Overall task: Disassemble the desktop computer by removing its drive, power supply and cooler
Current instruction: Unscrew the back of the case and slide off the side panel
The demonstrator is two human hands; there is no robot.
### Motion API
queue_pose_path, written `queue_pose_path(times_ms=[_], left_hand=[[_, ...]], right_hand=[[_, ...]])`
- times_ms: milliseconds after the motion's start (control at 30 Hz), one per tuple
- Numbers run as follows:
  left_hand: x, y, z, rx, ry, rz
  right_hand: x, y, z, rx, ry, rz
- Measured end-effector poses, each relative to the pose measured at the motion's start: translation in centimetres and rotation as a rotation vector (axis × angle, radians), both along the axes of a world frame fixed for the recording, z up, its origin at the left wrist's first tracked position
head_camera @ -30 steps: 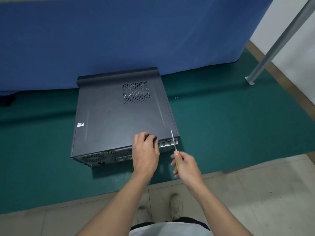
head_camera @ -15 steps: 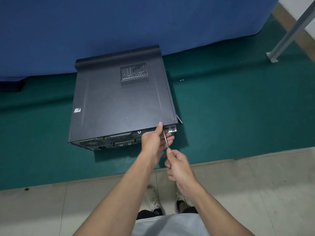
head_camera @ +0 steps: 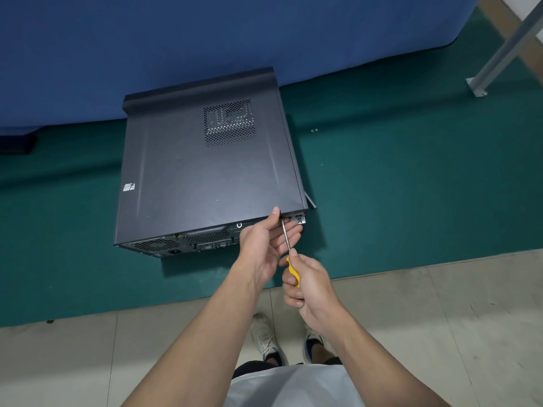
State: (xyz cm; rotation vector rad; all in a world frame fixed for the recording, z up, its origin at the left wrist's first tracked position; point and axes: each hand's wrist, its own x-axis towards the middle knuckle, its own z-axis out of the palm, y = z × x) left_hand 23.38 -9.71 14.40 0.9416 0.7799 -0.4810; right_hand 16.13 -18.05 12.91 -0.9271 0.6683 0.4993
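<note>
Roughly mid-frame: computer (head_camera: 205, 177), dark grey, lying flat on a green mat (head_camera: 411, 186) on the floor, far end against a blue cloth (head_camera: 205, 39). Top panel closed, with a perforated vent (head_camera: 229, 122) toward the far right.

Labels: one small sticker (head_camera: 129, 187) at the panel's near-left edge, a pale four-pane mark; any writing on it is too small to read. No brand name legible anywhere on the case.

Rear panel (head_camera: 182, 243) faces the person. It lies in shadow; grilles and a few ports show, details hard to make out.

Left hand (head_camera: 264, 242) at the near-right corner of the computer: thumb on the top panel's edge, fingers loosely extended beneath the screwdriver (head_camera: 286, 236) shaft. Right hand (head_camera: 308, 283) wraps the yellow handle, most of which it hides. Tip sits at the rear panel just below the thumb; whether it is seated in a screw cannot be told.

Two tiny screws (head_camera: 314, 130) lie on the mat right of the computer, well apart from it. Metal post (head_camera: 505, 45) at far right, cut off by the frame. Shoes (head_camera: 267, 339) on pale tiles (head_camera: 440, 318), partly hidden behind the forearms.
</note>
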Motion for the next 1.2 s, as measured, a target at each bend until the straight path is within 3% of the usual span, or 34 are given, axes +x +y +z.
queue_pose_path(times_ms=[300, 400, 467, 567, 733, 867, 933, 1000, 1100, 1200], left_hand=[[0.2, 0.2, 0.2, 0.019, -0.016, -0.033], [0.3, 0.4, 0.3, 0.028, -0.017, -0.051], [0.4, 0.5, 0.3, 0.035, -0.013, -0.069], [0.5, 0.6, 0.3, 0.03, -0.002, -0.07], [0.5, 0.5, 0.3, 0.028, 0.003, -0.078], [0.4, 0.5, 0.4, 0.034, 0.004, -0.069], [0.2, 0.4, 0.3, 0.064, -0.022, -0.076], [0.0, 0.1, 0.2, 0.11, -0.048, -0.085], [0.3, -0.4, 0.1, 0.182, -0.046, -0.079], [0.4, -0.5, 0.0, 0.177, -0.039, -0.071]], right_hand=[[0.5, -0.9, -0.9, 0.579, 0.149, -0.062], [0.5, -0.8, -0.9, 0.573, 0.147, -0.05], [0.6, -0.2, -0.7, 0.363, 0.12, -0.051], [0.7, 1.3, -0.2, -0.134, 0.048, 0.026], [0.8, 2.2, 0.5, -0.907, -0.088, 0.375], [0.8, 2.7, 1.1, -1.07, -0.102, 0.405], [0.8, 2.4, 1.0, -1.048, -0.111, 0.379], [0.8, 1.7, 1.2, -0.88, -0.097, 0.293], [0.4, -0.1, 1.5, -0.25, 0.019, 0.055], [-0.7, -2.4, 1.6, 0.181, 0.091, 0.121]])
